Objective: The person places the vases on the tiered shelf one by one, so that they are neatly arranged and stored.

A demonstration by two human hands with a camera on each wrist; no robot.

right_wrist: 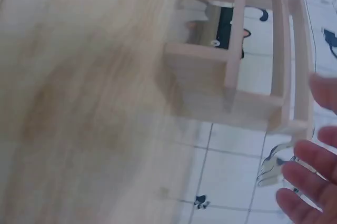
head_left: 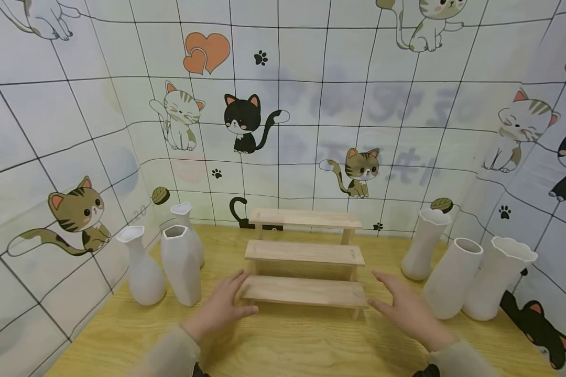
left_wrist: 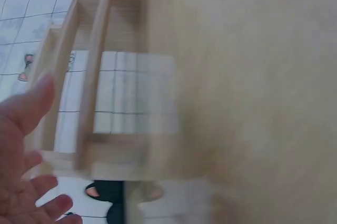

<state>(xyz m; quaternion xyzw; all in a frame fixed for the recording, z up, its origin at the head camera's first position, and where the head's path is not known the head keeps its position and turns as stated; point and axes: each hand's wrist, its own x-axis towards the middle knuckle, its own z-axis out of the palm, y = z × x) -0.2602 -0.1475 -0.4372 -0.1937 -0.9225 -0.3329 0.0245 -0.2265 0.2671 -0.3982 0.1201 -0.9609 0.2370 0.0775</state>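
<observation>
A three-step wooden display rack (head_left: 304, 290) stands on the table in the middle of the head view. My left hand (head_left: 221, 309) is at the left end of its lowest step, fingers spread; whether it touches the wood I cannot tell. At the opposite end hovers my right hand (head_left: 401, 309), its fingers extended and nothing in them. In the left wrist view, the left hand (left_wrist: 26, 166) has its thumb and fingers apart beside the rack (left_wrist: 89, 76). The right wrist view shows the right hand (right_wrist: 310, 166) likewise spread near the rack's end (right_wrist: 205, 79).
Left of the rack stand three white vases: a narrow-necked one (head_left: 146, 277), a faceted one (head_left: 181, 267) and one behind (head_left: 195, 235). To the right are a slim vase (head_left: 422, 248), a plain one (head_left: 453, 280) and a wavy-rimmed one (head_left: 495, 280). Cat-patterned tiled sheeting (head_left: 302, 104) encloses the table (head_left: 287, 345).
</observation>
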